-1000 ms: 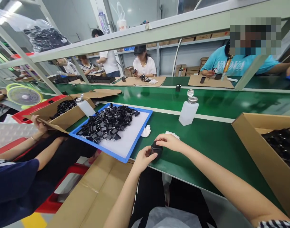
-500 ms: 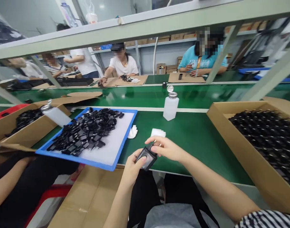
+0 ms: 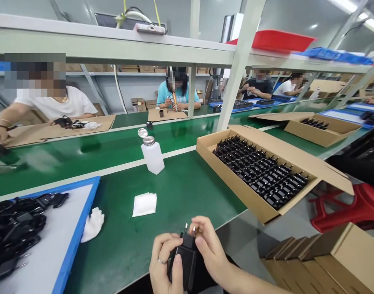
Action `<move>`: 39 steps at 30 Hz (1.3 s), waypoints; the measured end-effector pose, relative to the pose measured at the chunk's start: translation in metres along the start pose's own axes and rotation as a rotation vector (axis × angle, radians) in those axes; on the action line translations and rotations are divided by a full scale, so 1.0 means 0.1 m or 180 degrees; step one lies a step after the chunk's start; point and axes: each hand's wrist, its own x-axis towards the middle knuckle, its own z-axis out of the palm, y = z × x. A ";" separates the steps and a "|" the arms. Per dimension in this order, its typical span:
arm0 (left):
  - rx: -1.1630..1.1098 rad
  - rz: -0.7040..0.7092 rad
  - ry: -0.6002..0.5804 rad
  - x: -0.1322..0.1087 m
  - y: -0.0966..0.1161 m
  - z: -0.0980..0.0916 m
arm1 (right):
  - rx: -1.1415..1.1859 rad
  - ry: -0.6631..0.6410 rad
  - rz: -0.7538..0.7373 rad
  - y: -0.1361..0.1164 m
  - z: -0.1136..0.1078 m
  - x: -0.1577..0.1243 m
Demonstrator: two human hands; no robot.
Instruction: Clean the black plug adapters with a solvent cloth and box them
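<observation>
Low in the view, my left hand (image 3: 164, 261) and my right hand (image 3: 209, 247) both grip a black plug charger (image 3: 187, 257) over the near edge of the green workbench (image 3: 174, 245). Its two metal pins point upward, and my fingers hide part of its body. A stack of white wipes (image 3: 144, 204) lies ahead of my hands. To the left is a crumpled white cloth (image 3: 93, 224). Beside it, a blue-framed tray (image 3: 79, 212) holds a heap of black chargers (image 3: 15, 224) on white foam.
A cardboard box (image 3: 226, 175) of black chargers in rows stands at right. A clear bottle with a metal pump top (image 3: 151, 157) stands ahead. Beyond the green belt, several co-workers sit at cardboard mats. Cardboard sheets (image 3: 300, 261) and a red stool (image 3: 349, 208) are lower right.
My view has swung right, bringing the charger box toward the centre and moving the tray to the left edge. The charger has turned in my hands, its pins now pointing upward.
</observation>
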 end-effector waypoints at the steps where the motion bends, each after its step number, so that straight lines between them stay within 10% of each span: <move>1: 0.0137 0.0095 0.0233 0.01 0.01 0.05 | -0.0047 0.0179 -0.0262 0.01 0.03 -0.02; 7: 0.0669 0.0966 0.0675 0.23 0.02 0.15 | -0.0678 0.0183 -0.1092 -0.08 0.10 0.16; 22: 0.0143 -0.0191 0.1692 0.54 0.11 0.29 | -0.0915 0.0728 -0.1916 -0.03 0.34 0.68; 31: 0.0658 0.0157 0.1813 0.61 0.14 0.24 | -0.0739 0.0629 -0.1671 -0.07 0.40 0.69; 36: 0.0706 0.0299 0.1473 0.54 0.15 0.13 | -0.0596 0.0619 -0.1624 -0.08 0.39 0.57; 39: 0.0513 0.0631 0.0611 0.46 0.23 0.01 | -0.0106 0.0111 -0.0792 -0.16 0.15 0.45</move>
